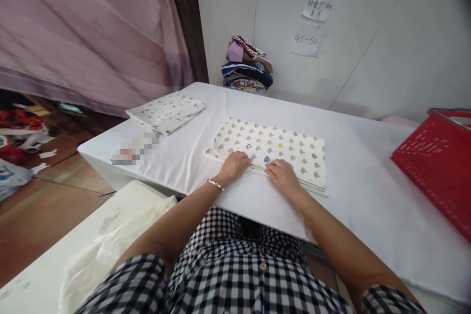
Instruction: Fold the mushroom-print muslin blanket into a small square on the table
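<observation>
A white cloth [265, 140] printed with grey mushroom shapes and a few coloured ones lies folded in layers in front of me. My left hand [235, 164] is at the middle of its near edge, fingers closed over that edge. Just to the right, my right hand [282, 175] pinches the same edge between thumb and fingers. The cloth's left end is rounded at the fold, and a lower layer peeks out beneath it. The undersides of both hands' fingertips are hidden.
The white-covered table [206, 108] carries another folded printed cloth [167, 110] at the left, near a blurred patch. A red perforated basket [437, 157] stands at the right. Stacked fabrics [247, 66] sit by the wall. A pale surface with plastic [110, 250] is at my lower left.
</observation>
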Demonstrator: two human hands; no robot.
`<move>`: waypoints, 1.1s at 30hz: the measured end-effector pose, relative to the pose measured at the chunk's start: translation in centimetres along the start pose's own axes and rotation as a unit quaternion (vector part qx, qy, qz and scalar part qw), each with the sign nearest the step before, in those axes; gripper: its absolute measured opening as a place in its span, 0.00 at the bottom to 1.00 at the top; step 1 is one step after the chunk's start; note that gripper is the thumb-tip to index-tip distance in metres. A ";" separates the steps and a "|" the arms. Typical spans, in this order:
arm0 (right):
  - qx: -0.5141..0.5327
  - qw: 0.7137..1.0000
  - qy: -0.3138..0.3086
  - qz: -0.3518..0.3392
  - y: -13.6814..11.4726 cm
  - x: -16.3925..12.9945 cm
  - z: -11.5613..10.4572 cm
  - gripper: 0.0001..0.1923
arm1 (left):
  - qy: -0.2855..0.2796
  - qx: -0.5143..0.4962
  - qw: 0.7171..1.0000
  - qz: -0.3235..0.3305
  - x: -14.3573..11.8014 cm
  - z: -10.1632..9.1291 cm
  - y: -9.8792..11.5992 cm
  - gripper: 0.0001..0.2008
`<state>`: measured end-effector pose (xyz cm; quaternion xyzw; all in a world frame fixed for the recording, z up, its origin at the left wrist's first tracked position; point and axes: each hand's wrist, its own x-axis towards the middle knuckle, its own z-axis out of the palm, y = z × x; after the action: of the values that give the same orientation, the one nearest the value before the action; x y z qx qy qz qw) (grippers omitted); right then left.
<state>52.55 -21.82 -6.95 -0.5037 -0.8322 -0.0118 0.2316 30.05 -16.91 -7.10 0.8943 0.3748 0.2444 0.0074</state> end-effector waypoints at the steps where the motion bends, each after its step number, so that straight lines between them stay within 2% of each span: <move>1: 0.005 1.000 0.006 0.009 0.0 0.0 0.2 0.11 | 0.004 0.004 1.000 0.001 0.0 0.1 0.0 0.13; 7: 0.066 0.996 0.031 0.049 -0.1 -0.4 0.4 0.10 | 0.011 0.027 1.000 0.006 0.0 -0.2 0.4 0.15; 14: 0.048 0.998 0.039 0.012 0.1 -1.2 0.7 0.13 | -0.003 -0.015 0.999 0.034 -0.6 -0.4 -0.6 0.12; 17: 0.036 0.999 0.032 0.008 0.6 -2.4 -0.1 0.13 | 0.011 -0.019 0.999 0.045 -0.7 -0.2 -1.1 0.12; 21: 0.004 0.998 0.030 0.054 2.0 -5.7 -2.6 0.15 | 0.028 -0.015 0.998 0.058 -0.6 0.1 -1.6 0.13; 25: -0.008 0.989 0.065 0.134 4.1 -10.1 -5.7 0.13 | 0.032 -0.003 0.997 0.063 -0.3 0.0 -1.4 0.13; 29: 0.040 0.943 0.139 0.299 6.2 -13.1 -7.6 0.12 | 0.031 0.010 0.997 0.069 0.0 -0.1 -0.9 0.14; 31: 0.092 0.914 0.122 0.377 6.7 -13.4 -8.0 0.12 | 0.028 0.008 0.997 0.074 0.3 -0.1 -0.6 0.13; 33: 0.132 0.891 0.076 0.428 6.9 -13.0 -8.2 0.12 | 0.027 0.010 0.996 0.089 0.6 0.1 -0.2 0.13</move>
<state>66.43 -31.29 -6.28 -0.7735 -0.5098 0.1600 0.3410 30.30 -16.32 -6.94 0.9170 0.2967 0.2643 -0.0337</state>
